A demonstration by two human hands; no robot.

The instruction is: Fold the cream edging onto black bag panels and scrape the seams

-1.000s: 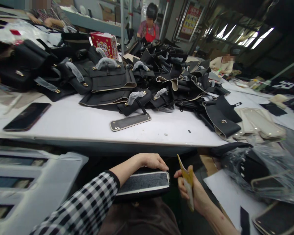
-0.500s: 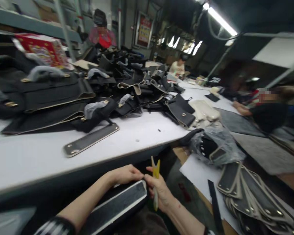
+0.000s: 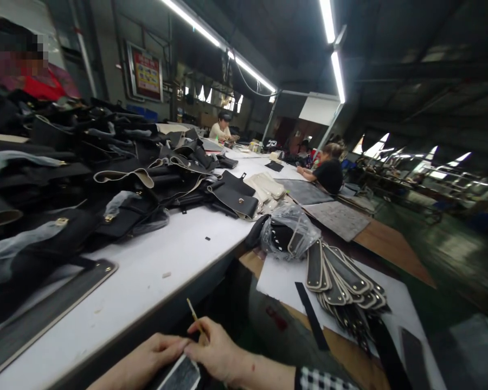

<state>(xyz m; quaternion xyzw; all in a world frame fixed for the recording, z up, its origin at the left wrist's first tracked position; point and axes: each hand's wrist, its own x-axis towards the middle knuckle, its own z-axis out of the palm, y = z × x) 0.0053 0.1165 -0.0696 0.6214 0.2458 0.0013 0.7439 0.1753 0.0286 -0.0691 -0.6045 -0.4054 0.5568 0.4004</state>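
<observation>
My left hand (image 3: 146, 356) sits at the bottom edge, its fingers curled on the end of a black strip panel with a pale border (image 3: 179, 375) that lies on my lap. My right hand (image 3: 215, 352) is closed round a thin yellow tool (image 3: 195, 315), its tip sticking up between thumb and fingers, and presses against the same end of the panel. The two hands touch each other there. They are below the front edge of the white table (image 3: 154, 271).
Black bag parts (image 3: 117, 162) pile across the table's far side; a long flat strip (image 3: 44, 311) lies at its left front. To the right a fanned stack of strip panels (image 3: 341, 281) and a plastic bag (image 3: 288, 233) rest on a lower surface. Other people sit further back.
The view has swung right and up, so the bag pile slid left. My hands stay joined at the panel's end, now lower in view; the yellow tool shows edge-on.
</observation>
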